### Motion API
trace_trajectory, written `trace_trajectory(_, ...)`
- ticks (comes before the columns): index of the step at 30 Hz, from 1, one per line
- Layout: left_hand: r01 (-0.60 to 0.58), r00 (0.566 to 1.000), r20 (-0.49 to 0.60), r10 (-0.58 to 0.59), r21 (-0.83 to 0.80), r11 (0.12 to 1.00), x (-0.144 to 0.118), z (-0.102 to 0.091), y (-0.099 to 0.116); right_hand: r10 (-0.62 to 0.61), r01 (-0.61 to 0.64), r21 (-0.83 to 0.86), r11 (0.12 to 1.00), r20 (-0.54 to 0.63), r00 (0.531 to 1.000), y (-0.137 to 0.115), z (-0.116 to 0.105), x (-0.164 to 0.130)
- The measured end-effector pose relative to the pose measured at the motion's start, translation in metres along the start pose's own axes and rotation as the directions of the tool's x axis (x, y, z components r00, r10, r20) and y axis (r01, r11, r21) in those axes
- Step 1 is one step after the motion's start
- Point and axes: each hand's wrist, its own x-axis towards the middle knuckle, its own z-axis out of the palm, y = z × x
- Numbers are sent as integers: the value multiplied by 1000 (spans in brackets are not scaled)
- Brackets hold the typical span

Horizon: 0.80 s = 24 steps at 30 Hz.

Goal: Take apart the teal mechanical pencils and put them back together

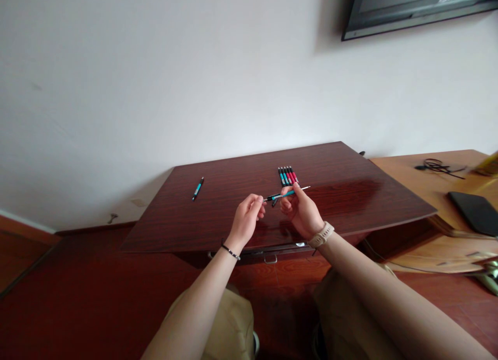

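From the head camera, the person sits in front of a dark red table [241, 215] and holds both hands above its near part. The left hand [246, 221] has its fingers closed on the dark end of a teal pen [286, 194]; what exactly it pinches there, maybe a cap or a tip, is too small to tell. The right hand [301, 210] is also closed on the same pen, near its middle, so the pen lies almost level between the two hands, with its thin light end pointing to the right. The pen is in the air, not touching the table.

Just behind the hands, a row of pens [288, 175] lies on the table, side by side and touching, some teal and some red. Well apart to the left, a single teal pen [198, 188] lies alone on the wood.

My judgement is that the work on the pens is in its later part: the row looks like pens already handled and put in order, one pen is in the hands now, and the single one at the left seems to be what is left. I cannot be sure of this from one view.

On the lighter desk [428, 186] at the right are a black cable [438, 166] and a dark flat case [472, 210].
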Motion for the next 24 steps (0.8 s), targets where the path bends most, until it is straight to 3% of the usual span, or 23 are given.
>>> trace_trajectory(11,-18,1000,25,17,32,999,0,1,1,1,-1,-21,1000,-9,1000,1,-1,1)
trace_trajectory(17,-111,991,-72,113,34,993,-1,1,0,-11,12,-39,999,4,1000,1,-2,1)
trace_trajectory(24,-33,999,-3,33,52,998,-1,3,1,-8,8,-24,1000,9,1000,2,-2,1)
